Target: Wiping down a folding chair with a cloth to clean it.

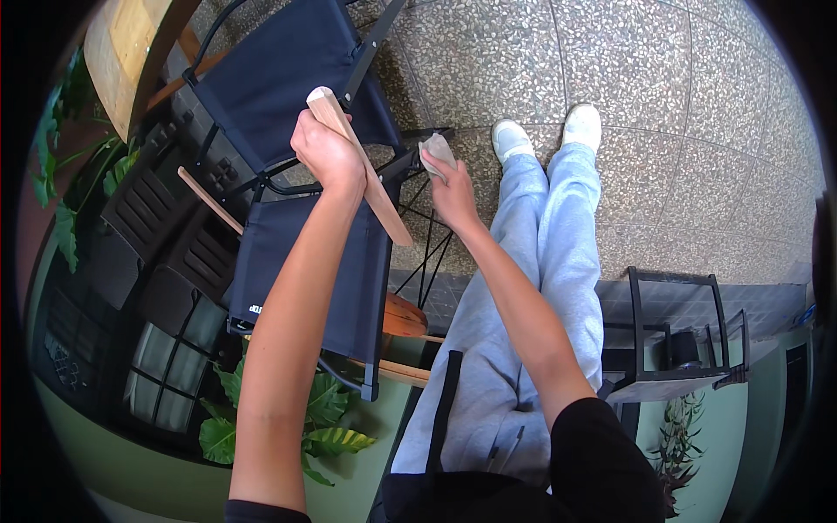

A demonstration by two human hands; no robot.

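A folding chair with dark navy fabric panels point(270, 83) and a black frame is in front of me, toward the left. My left hand point(330, 155) is closed around one of its flat wooden armrests point(388, 216), whose ends stick out on both sides of the fist. Close by on the right, my right hand point(453, 193) pinches a crumpled whitish cloth or tissue point(434, 154). That cloth is apart from the armrest. The chair's other wooden armrest point(209, 200) shows farther left.
A wooden tabletop point(129, 52) curves at the upper left. Dark slatted chairs point(144, 205) and leafy plants point(327, 401) are on the left. My shoes point(581, 126) rest on speckled floor tiles point(654, 183). At the right is black metal-framed furniture point(671, 279).
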